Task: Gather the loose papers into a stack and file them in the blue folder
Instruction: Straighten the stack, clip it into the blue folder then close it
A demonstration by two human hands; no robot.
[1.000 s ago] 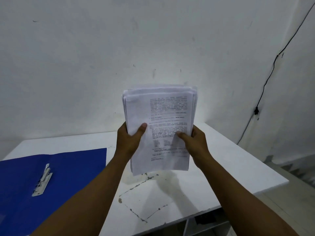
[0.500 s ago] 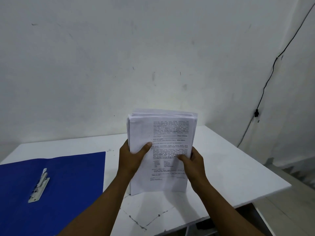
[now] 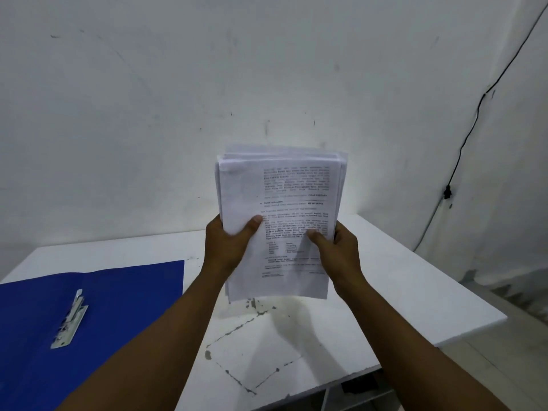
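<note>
Both hands grip my stack of papers (image 3: 278, 223) upright above the white table (image 3: 400, 292), left hand (image 3: 229, 247) and right hand (image 3: 335, 252) with thumbs curled over the front sheet; the blue folder (image 3: 118, 307) lies open at left, its metal clip (image 3: 69, 320) showing

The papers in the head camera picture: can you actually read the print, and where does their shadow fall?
Head view: the print on the papers is too soft to read, with the upper lines faintest; a dim shadow lies on the white table below the stack, between the forearms; the table edges bow from the wide lens.
</note>
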